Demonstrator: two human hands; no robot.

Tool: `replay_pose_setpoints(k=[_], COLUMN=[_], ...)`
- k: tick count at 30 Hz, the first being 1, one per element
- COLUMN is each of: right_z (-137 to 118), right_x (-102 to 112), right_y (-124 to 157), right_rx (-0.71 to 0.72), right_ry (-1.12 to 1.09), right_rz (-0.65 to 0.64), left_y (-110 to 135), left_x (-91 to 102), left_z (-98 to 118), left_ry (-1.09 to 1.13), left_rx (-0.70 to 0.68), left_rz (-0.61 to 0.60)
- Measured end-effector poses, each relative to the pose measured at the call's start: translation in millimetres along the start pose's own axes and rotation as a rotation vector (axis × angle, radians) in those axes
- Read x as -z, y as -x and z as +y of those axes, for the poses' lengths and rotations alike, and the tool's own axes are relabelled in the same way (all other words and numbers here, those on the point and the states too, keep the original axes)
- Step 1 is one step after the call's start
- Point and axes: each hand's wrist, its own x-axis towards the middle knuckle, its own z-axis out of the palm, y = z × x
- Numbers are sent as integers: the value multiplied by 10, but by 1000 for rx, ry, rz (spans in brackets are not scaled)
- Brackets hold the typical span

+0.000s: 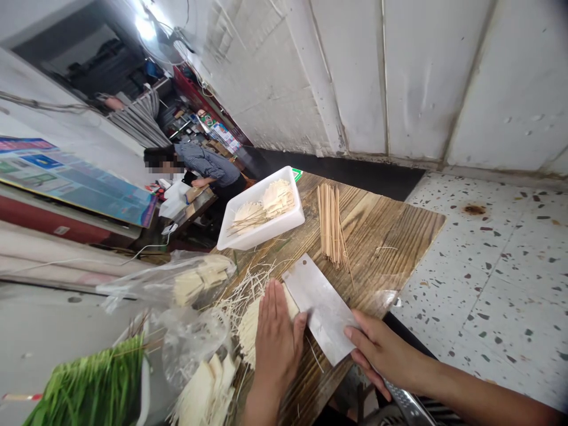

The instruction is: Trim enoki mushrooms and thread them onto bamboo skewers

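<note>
My left hand (277,337) lies flat, fingers stretched together and thumb apart, pressing on a stack of pale tofu-skin sheets (248,331) on the wooden board. A cleaver (323,307) is in my right hand (377,355), its fingers around the handle end and the thumb on the blade. The blade rests broad side up beside the stack, close to my left thumb. Thin pale strips (251,290) lie scattered beyond the left hand. More folded pale sheets (206,393) are stacked at the near left.
A bundle of wooden skewers (332,228) lies on the wooden board (386,225). Behind it stands a white tray (261,235) of skewered pale pieces. Plastic bags (190,337) and green vegetables on skewers (93,384) are at the left. A person (206,165) sits at a far table.
</note>
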Motion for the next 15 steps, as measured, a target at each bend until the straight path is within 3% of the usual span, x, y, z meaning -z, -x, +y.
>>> replay_pose_setpoints(k=[15], right_z=[-12], right_x=[-59], right_y=[11], right_rx=[3], right_ry=[48], right_rz=[19], left_y=[-22], left_x=[-47], left_z=[8], left_ry=[34], left_rx=[1], left_rz=[26])
